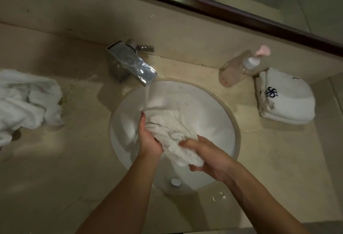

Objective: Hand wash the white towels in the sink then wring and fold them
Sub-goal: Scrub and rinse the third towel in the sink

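Bunched and soaked, a white towel [172, 131] in the sink [219, 122], under water from the tap [130, 62]. Gripped at its near end by the right hand [209, 161], fingers curled round the wad; clutched mid-length by the left hand [148, 137], thumb along the cloth. Likely heavy with water, limp, not slippery; best seized by thick bunches, not by an edge. Well left of the left hand, a crumpled heap of towels [27, 101] on the counter [74, 159]. Beyond the right hand, to its right, a folded towel [289, 103] beside a soap bottle [241, 68].
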{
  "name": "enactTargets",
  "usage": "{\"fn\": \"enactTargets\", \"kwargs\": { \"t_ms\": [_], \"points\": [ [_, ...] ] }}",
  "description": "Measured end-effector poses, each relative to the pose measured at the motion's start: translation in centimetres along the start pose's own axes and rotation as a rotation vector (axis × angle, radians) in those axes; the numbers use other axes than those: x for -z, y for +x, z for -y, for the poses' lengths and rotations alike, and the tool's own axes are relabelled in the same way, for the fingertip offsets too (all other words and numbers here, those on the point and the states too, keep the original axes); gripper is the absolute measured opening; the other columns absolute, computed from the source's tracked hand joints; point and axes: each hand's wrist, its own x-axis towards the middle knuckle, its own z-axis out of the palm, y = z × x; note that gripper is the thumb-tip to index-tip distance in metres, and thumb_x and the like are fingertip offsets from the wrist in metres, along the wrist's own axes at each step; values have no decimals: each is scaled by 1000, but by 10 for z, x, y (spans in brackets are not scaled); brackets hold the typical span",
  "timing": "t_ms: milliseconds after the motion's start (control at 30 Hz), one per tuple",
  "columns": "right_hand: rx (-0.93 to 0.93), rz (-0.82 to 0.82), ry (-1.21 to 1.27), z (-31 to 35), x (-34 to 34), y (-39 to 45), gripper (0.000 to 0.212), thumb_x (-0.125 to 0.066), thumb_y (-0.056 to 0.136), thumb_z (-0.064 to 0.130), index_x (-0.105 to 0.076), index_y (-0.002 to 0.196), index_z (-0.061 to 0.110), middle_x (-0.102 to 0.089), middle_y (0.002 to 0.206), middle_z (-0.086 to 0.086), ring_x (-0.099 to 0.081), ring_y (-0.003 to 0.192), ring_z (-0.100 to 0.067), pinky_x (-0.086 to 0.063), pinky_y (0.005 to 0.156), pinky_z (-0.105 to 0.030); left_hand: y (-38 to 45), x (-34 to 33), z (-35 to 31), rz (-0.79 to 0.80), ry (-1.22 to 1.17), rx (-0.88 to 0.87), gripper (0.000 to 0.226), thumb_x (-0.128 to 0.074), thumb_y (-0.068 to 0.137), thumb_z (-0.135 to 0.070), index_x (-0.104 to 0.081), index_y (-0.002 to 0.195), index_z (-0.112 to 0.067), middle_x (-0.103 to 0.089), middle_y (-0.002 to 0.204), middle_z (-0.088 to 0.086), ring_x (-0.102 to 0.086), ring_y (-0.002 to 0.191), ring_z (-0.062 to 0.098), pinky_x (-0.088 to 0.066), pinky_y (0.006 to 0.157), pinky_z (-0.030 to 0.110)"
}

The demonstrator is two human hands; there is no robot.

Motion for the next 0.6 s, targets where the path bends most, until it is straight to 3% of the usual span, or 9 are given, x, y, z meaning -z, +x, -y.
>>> {"fn": "enactTargets", "kwargs": {
  "t_ms": [100,167,267,333,433,500,567,600],
  "points": [
    [-65,6,-24,-7,18,-12,30,-66,91,26,-66,121,21,-74,100,2,-65,84,-13,-47,58,-23,10,6,-12,-14,16,60,60,-44,95,-54,-58,129,-6,-62,126,23,-62,116,37,-47,101,48],
    [-66,-44,-129,-14,28,-15,38,-70,89,33,-63,126,26,-74,110,8,-68,95,-12,-51,64,-24,21,9,-16,-39,85,76,48,-38,101,-38,-56,128,-3,-59,126,25,-65,108,34,-52,91,43],
    [64,-170,-268,-25,33,-14,38,-64,96,32,-55,133,36,-69,122,18,-66,111,-6,-55,95,-31,20,7,-19,-166,192,63,43,-49,99,-23,-51,135,0,-57,131,24,-62,107,33,-52,84,40],
    [133,-237,-208,-34,28,-14,37,-63,97,34,-55,133,36,-68,122,19,-65,113,-4,-51,104,-38,17,8,-20,-245,271,37,39,-51,99,-18,-51,134,0,-58,129,20,-62,98,28,-52,78,37],
    [143,-320,-89,-38,22,-11,46,-63,92,50,-56,135,35,-67,128,16,-64,117,-9,-49,107,-43,16,14,-20,-381,332,23,35,-54,97,-19,-52,129,-6,-61,122,15,-63,84,23,-50,63,32],
    [73,-365,-70,-41,20,-7,58,-59,91,59,-50,140,31,-62,134,10,-61,119,-14,-50,105,-45,21,19,-23,-439,373,2,47,-62,86,-24,-55,128,-4,-64,122,14,-66,90,27,-53,66,32],
    [-30,-368,-72,-39,18,-2,52,-52,97,54,-45,139,24,-60,128,4,-64,108,-18,-61,86,-39,23,19,-29,-396,367,-4,54,-65,80,-32,-59,125,-2,-64,121,16,-66,96,31,-54,78,37],
    [-100,-349,-99,-39,16,1,50,-49,99,52,-42,138,22,-59,125,1,-64,104,-20,-63,76,-35,20,12,-33,-359,374,-6,45,-63,84,-32,-61,119,-4,-64,115,15,-65,94,31,-53,83,39]
  ]
}}
